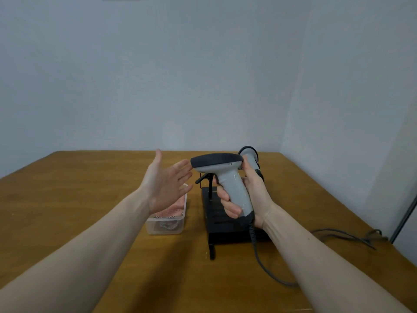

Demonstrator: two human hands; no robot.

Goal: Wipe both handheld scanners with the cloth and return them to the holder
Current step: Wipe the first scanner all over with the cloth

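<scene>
Right hand (246,197) grips grey-and-black handheld scanner (225,177) above black holder (225,224); left hand (167,184) open, fingers spread, empty.

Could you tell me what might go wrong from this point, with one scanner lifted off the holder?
The lifted grey-and-black handheld scanner, gripped by the right hand, trails a dark cable past the black holder; it might snag and tip the second scanner. The open left hand holds no cloth, so wiping could be skipped.

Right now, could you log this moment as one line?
right hand: grips scanner | left hand: open | cloth: in tub | second scanner: on holder
</scene>
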